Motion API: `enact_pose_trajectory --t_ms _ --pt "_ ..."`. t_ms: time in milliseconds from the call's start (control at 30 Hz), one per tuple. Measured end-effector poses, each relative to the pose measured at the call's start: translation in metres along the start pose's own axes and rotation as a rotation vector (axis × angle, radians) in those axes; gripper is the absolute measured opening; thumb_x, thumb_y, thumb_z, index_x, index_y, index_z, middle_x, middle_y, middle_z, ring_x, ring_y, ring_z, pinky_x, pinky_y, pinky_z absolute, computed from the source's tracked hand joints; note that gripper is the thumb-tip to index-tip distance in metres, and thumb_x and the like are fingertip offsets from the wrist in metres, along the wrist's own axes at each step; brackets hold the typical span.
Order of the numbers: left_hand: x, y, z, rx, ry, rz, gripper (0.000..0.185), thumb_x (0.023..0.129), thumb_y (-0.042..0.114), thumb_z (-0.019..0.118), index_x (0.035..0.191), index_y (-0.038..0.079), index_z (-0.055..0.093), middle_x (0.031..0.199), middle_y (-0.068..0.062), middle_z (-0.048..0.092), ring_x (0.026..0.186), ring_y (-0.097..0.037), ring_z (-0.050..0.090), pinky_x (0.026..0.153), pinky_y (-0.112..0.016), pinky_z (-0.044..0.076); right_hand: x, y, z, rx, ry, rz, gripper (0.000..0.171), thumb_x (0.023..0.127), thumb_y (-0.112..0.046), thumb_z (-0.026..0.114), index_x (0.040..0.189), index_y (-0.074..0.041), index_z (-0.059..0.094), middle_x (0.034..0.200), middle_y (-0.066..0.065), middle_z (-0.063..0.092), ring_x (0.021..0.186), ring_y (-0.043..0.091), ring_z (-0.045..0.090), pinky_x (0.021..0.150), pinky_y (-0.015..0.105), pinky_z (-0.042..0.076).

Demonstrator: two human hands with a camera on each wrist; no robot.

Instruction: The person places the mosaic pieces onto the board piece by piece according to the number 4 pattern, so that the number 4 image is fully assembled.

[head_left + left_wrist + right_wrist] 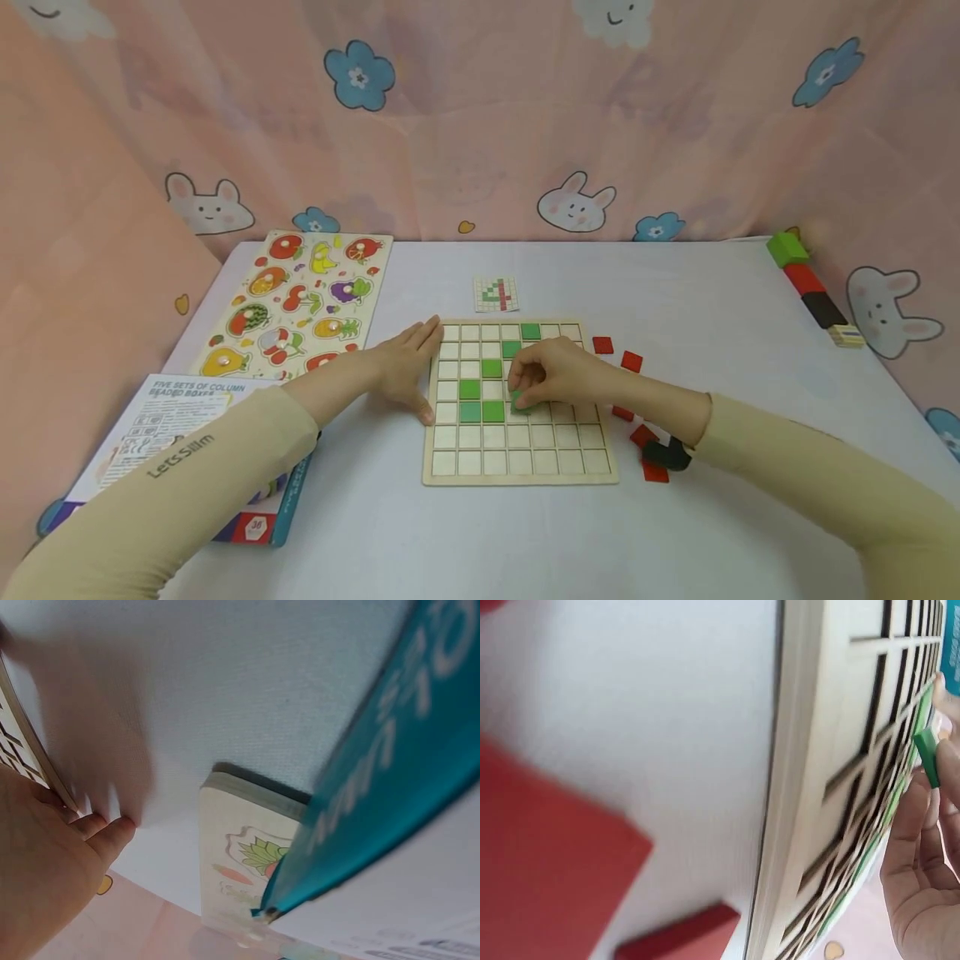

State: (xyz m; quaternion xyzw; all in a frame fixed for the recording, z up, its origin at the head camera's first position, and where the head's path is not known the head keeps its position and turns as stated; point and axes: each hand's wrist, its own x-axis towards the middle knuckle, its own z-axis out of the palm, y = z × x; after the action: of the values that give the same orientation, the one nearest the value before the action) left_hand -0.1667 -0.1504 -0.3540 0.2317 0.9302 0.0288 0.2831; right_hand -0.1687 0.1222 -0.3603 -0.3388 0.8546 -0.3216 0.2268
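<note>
Green square tile (519, 401), thin and flat, pinched in right hand (557, 377) fingers over wooden grid board (519, 468).

Pink fabric backdrop around a white worktop

A white worktop (480, 542) fills the near scene; a pink curtain (480, 117) printed with rabbits, blue flowers and clouds hangs far, left and right.

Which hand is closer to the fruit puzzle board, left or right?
Left. The left hand lies flat at the grid board's left edge, just right of the fruit puzzle board. The right hand is farther away over the grid, pinching a green tile.
</note>
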Motion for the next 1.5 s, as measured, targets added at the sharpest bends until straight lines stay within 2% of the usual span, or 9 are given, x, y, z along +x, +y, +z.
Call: enact_pose_trajectory --t_ms 200,467,667,800,900,1100,1267,1400,1500 --pt "0.001 0.000 0.001 0.012 -0.007 -0.004 0.138 0.069 0.060 0.081 0.157 0.000 -0.006 0.166 -0.018 -0.015 0.156 -0.039 -0.005 0.129 -0.049 0.011 0.001 -0.002 0.009 -0.031 -0.030 0.002 0.011 0.082 -0.014 0.080 0.089 -0.017 0.072 0.079 -0.007 0.069 0.074 0.005 0.059 0.068 0.018 0.053" --pt "0.000 -0.001 0.001 0.005 0.005 0.003 0.137 0.069 0.059 0.081 0.157 -0.003 -0.004 0.166 -0.021 -0.012 0.156 -0.042 -0.003 0.128 -0.050 0.011 0.002 -0.009 0.012 -0.098 -0.001 -0.028 0.012 0.079 -0.012 0.082 0.079 -0.017 0.071 0.074 -0.009 0.069 0.070 0.005 0.058 0.064 0.018 0.052" --pt "-0.001 -0.001 0.000 0.005 0.004 0.002 0.137 0.069 0.059 0.081 0.157 -0.003 -0.004 0.166 -0.021 -0.012 0.155 -0.042 -0.003 0.128 -0.051 0.012 0.001 -0.004 0.001 -0.163 0.008 0.016 0.010 0.082 -0.019 0.080 0.081 -0.021 0.070 0.074 -0.011 0.065 0.072 0.007 0.056 0.065 0.021 0.049" --pt "0.000 -0.001 0.000 0.013 0.004 0.007 0.137 0.069 0.059 0.081 0.157 -0.004 -0.004 0.166 -0.022 -0.012 0.155 -0.042 -0.002 0.128 -0.051 0.012 0.000 0.010 -0.025 -0.186 0.075 0.064 0.003 0.086 -0.018 0.075 0.088 -0.017 0.073 0.078 -0.005 0.067 0.074 0.012 0.057 0.067 0.024 0.049" --pt "0.000 -0.001 0.000 0.013 0.006 0.007 0.137 0.069 0.059 0.081 0.157 -0.004 -0.003 0.166 -0.022 -0.012 0.155 -0.042 -0.002 0.128 -0.051 0.013 -0.004 0.027 -0.050 -0.187 0.118 0.110 0.007 0.089 -0.016 0.072 0.095 -0.014 0.073 0.084 0.001 0.068 0.074 0.015 0.058 0.064 0.026 0.050" --pt "0.001 -0.001 0.001 0.009 0.009 0.007 0.137 0.069 0.059 0.081 0.157 -0.003 -0.003 0.167 -0.021 -0.011 0.155 -0.042 -0.002 0.128 -0.051 0.013 -0.019 0.071 -0.085 -0.216 0.114 0.140 0.015 0.087 -0.009 0.072 0.101 -0.014 0.073 0.093 0.002 0.071 0.087 0.017 0.063 0.073 0.028 0.052" --pt "0.001 -0.001 0.001 0.010 0.004 0.001 0.137 0.069 0.059 0.081 0.157 -0.003 -0.003 0.166 -0.021 -0.012 0.155 -0.042 -0.002 0.128 -0.051 0.013 -0.027 0.094 -0.095 -0.227 0.067 0.194 0.019 0.082 -0.018 0.079 0.099 -0.019 0.073 0.096 -0.002 0.071 0.090 0.017 0.061 0.077 0.029 0.051" --pt "0.001 0.000 0.001 0.012 0.004 0.002 0.137 0.069 0.059 0.081 0.157 -0.004 -0.003 0.166 -0.021 -0.012 0.156 -0.042 -0.002 0.128 -0.051 0.013 -0.028 0.102 -0.092 -0.228 0.054 0.236 0.023 0.078 -0.028 0.083 0.097 -0.021 0.073 0.095 -0.001 0.069 0.092 0.018 0.058 0.078 0.029 0.049" --pt "0.000 0.000 0.000 0.009 0.005 0.005 0.136 0.069 0.059 0.081 0.157 -0.004 -0.003 0.166 -0.021 -0.011 0.156 -0.042 -0.002 0.128 -0.051 0.013 -0.027 0.104 -0.089 -0.214 0.045 0.236 0.023 0.077 -0.027 0.084 0.095 -0.020 0.072 0.094 -0.001 0.068 0.090 0.018 0.057 0.079 0.029 0.050"
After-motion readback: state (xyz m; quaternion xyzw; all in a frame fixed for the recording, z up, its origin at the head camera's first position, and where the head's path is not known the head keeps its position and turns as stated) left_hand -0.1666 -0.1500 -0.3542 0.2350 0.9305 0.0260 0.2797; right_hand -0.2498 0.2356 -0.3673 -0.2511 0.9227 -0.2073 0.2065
